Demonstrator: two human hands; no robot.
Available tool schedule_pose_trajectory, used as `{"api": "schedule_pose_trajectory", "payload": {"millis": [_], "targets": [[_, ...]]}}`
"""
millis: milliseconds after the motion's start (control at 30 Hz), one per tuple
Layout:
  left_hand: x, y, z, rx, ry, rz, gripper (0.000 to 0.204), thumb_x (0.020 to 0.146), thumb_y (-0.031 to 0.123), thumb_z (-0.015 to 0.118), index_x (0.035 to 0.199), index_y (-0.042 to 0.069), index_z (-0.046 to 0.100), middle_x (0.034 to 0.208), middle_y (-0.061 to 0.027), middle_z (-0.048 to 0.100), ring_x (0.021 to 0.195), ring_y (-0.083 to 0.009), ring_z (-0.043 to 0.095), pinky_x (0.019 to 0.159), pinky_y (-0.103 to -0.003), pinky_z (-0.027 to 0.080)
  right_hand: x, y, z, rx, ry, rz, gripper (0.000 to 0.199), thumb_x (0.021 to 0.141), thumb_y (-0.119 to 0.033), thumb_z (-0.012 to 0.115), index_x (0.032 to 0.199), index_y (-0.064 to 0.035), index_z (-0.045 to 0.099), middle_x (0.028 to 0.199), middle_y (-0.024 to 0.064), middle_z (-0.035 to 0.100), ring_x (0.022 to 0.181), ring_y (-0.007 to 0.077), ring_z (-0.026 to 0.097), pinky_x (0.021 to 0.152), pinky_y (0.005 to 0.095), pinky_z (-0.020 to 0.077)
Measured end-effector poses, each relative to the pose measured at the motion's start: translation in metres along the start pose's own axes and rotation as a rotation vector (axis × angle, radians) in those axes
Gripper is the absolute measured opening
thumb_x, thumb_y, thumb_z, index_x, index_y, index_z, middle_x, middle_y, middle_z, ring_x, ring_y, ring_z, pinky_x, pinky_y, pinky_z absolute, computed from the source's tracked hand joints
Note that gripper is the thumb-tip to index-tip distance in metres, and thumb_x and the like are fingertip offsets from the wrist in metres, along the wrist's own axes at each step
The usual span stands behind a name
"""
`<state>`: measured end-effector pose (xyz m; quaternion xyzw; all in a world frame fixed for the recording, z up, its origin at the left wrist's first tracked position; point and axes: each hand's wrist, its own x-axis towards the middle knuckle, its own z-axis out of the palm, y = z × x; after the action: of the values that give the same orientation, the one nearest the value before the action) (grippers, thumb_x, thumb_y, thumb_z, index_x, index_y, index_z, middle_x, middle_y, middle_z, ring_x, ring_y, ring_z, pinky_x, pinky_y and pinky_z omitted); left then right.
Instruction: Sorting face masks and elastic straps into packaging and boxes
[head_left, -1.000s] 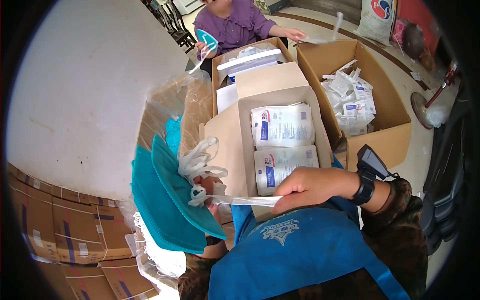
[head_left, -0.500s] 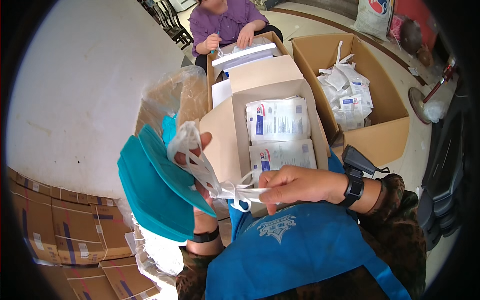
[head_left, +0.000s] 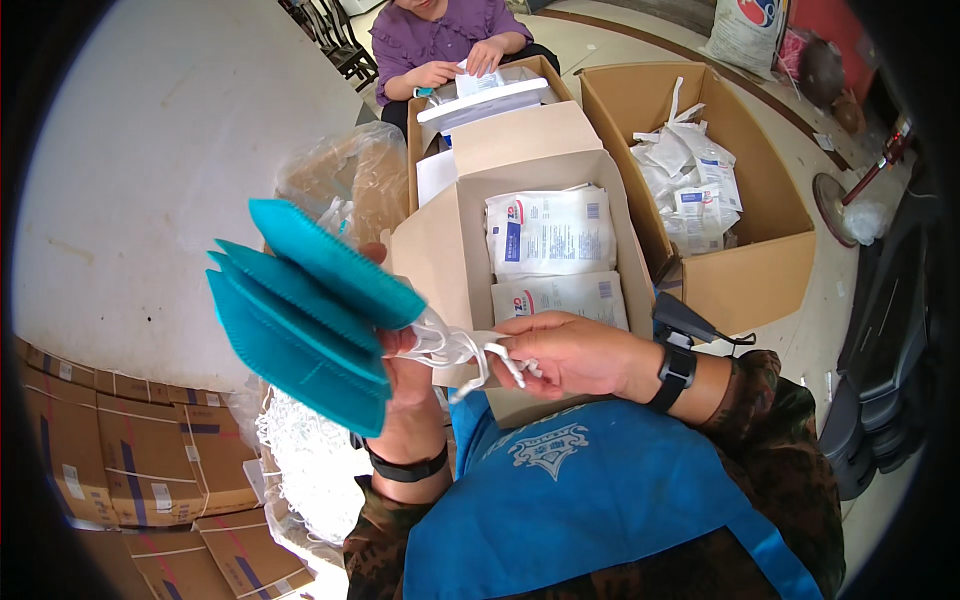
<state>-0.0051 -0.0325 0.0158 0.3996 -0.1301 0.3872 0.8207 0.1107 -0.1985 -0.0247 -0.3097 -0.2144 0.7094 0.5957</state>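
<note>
A small bundle of teal folded face masks (head_left: 300, 320) fans out at the left, tilted, with their far tips pointing up and left. My left hand (head_left: 408, 388) is closed round the near end of the masks; its fingers are partly hidden behind them. White elastic straps (head_left: 445, 345) trail from the masks to the right. My right hand (head_left: 585, 355) pinches the ends of these straps, with short ends sticking out past the fingers. Just beyond my hands stands an open carton (head_left: 470, 225) with flat white printed packets (head_left: 550, 232) lying in it.
A co-worker in a purple top (head_left: 440, 40) handles a white packet over another carton (head_left: 535, 68) at the far side. Right stands a big carton (head_left: 755, 265) of loose white packets. Lower left are a heap of white straps (head_left: 310, 470) and stacked boxes (head_left: 140, 450).
The masks have swung round and fanned apart in my left hand. My right hand has turned and shifted slightly, still on the straps. The co-worker now holds up a white packet.
</note>
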Motion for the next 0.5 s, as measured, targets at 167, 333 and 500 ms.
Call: {"api": "schedule_pose_trajectory", "payload": {"millis": [167, 333, 500], "targets": [[-0.007, -0.011, -0.004, 0.051, 0.097, 0.098, 0.039, 0.095, 0.037, 0.052, 0.123, 0.010, 0.057, 0.110, -0.0104, 0.064, 0.077, -0.0162, 0.061, 0.071, -0.030, 0.051, 0.012, 0.019, -0.008, 0.159, -0.169, 0.000, 0.043, 0.087, -0.012, 0.054, 0.130, -0.0074, 0.054, 0.101, 0.0026, 0.063, 0.077, 0.0073, 0.057, 0.060, 0.0193, 0.0424], [-0.009, -0.014, -0.019, -0.068, 0.086, 0.029, 0.045, 0.095, 0.048, 0.047, 0.123, 0.013, 0.056, 0.111, -0.0050, 0.065, 0.100, -0.0232, 0.063, 0.088, -0.040, 0.052, 0.009, 0.016, -0.003, 0.071, -0.232, -0.011, 0.058, 0.077, -0.002, 0.059, 0.134, 0.0027, 0.047, 0.106, 0.0099, 0.062, 0.070, 0.0093, 0.052, 0.058, 0.0211, 0.0408], [0.001, -0.007, 0.005, 0.100, 0.105, 0.068, 0.020, 0.093, 0.028, 0.063, 0.091, 0.008, 0.059, 0.074, -0.0005, 0.057, 0.061, -0.0099, 0.052, 0.061, -0.024, 0.043, 0.000, 0.013, 0.001, -0.030, -0.126, -0.064, 0.035, 0.089, -0.008, 0.058, 0.123, 0.0006, 0.055, 0.102, 0.0077, 0.062, 0.067, 0.0069, 0.050, 0.056, 0.0196, 0.0390]]}}
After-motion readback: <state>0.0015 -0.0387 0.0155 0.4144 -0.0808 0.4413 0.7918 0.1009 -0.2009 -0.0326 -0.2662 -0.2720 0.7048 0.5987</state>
